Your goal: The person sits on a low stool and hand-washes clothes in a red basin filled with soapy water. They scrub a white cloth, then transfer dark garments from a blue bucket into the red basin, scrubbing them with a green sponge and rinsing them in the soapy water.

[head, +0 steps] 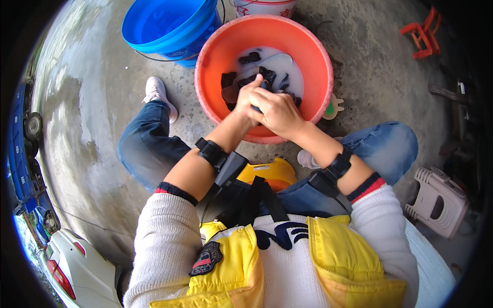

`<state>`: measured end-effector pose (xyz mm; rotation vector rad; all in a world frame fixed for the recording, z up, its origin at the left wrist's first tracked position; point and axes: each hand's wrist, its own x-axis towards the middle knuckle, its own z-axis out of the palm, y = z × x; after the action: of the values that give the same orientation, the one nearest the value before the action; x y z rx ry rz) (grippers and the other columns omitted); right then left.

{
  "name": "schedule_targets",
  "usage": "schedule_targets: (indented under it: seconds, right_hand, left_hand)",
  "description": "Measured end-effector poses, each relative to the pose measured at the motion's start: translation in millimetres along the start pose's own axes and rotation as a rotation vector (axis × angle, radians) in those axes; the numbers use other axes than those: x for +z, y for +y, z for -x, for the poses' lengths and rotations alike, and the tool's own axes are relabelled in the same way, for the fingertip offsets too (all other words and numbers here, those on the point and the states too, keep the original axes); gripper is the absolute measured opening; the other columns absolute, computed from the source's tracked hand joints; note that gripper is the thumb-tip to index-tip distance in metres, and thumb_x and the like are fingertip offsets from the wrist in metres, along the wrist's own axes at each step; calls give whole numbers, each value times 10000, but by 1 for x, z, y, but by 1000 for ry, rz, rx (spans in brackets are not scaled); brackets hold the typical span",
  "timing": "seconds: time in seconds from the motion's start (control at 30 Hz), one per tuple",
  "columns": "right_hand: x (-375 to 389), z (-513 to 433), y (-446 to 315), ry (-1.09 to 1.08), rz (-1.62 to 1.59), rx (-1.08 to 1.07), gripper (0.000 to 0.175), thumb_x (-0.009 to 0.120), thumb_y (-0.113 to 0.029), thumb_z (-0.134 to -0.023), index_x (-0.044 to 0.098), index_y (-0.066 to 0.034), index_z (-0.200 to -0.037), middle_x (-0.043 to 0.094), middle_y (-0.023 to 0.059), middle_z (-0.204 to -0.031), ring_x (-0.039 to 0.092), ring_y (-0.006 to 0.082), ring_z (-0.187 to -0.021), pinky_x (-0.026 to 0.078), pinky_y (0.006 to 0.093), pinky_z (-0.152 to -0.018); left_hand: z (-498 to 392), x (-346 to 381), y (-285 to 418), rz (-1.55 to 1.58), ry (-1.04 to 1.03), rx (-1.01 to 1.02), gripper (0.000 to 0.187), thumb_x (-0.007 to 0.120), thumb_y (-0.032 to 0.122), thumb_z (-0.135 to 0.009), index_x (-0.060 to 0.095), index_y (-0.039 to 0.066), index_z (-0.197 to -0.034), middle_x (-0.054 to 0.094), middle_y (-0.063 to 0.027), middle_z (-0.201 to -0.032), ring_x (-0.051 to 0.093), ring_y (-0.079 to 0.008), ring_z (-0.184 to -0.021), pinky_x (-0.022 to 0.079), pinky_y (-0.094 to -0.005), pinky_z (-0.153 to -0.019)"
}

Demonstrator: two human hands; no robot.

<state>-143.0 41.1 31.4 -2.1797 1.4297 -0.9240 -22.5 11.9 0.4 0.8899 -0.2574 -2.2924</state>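
An orange plastic basin (215, 46) stands on the floor before me, with cloudy, whitish water (295, 77) in its bottom. Several dark, wet cloth pieces (250, 57) lie in that water and against the basin's left side. Above the near part of the basin, my left hand (245, 101) and my right hand (281, 111) are pressed together. Both grip a dark wet cloth (265, 85), which shows between the fingers and is mostly covered by them. Black devices are strapped around both forearms.
A blue bucket (169, 46) touches or nearly touches the basin's far left; a white bucket (265, 8) stands behind it. By the basin's right side lies a green-and-white object (333, 107). A yellow plastic stool (275, 169) is between my legs. A beige plastic stool (439, 202) lies right.
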Motion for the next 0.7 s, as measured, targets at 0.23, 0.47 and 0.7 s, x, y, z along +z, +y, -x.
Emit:
schedule_targets:
  seconds: [0.23, 0.47, 0.7]
  right_hand:
    - [-2, -3, 13, 108, -360, 478, 287, 587, -359, -945, 541, -77, -911, 626, 164, -760, 658, 328, -727, 487, 406, -625]
    - [-9, -5, 18, 55, -181, 609, 365, 644, -412, -898, 587, -53, -921, 666, 174, -789, 674, 243, -777, 490, 345, -660]
    - [-37, -1, 50, -436, -1023, 363, 346, 780, -244, -816, 540, -72, -995, 623, 36, -861, 560, 89, -832, 442, 244, -797]
  left_hand:
    - [9, 13, 5, -230, 226, 242, 282, 534, 359, -976, 597, 91, -913, 617, -35, -823, 602, -157, -781, 499, -313, -718]
    - [30, 21, 17, -309, 135, -143, 415, 589, 417, -921, 653, 27, -1048, 668, -54, -959, 629, -167, -852, 505, -296, -792]
    - [33, 4, 49, -1285, -338, 292, 251, 775, 231, -811, 693, 7, -889, 651, 1, -792, 595, -84, -728, 483, -245, -675]
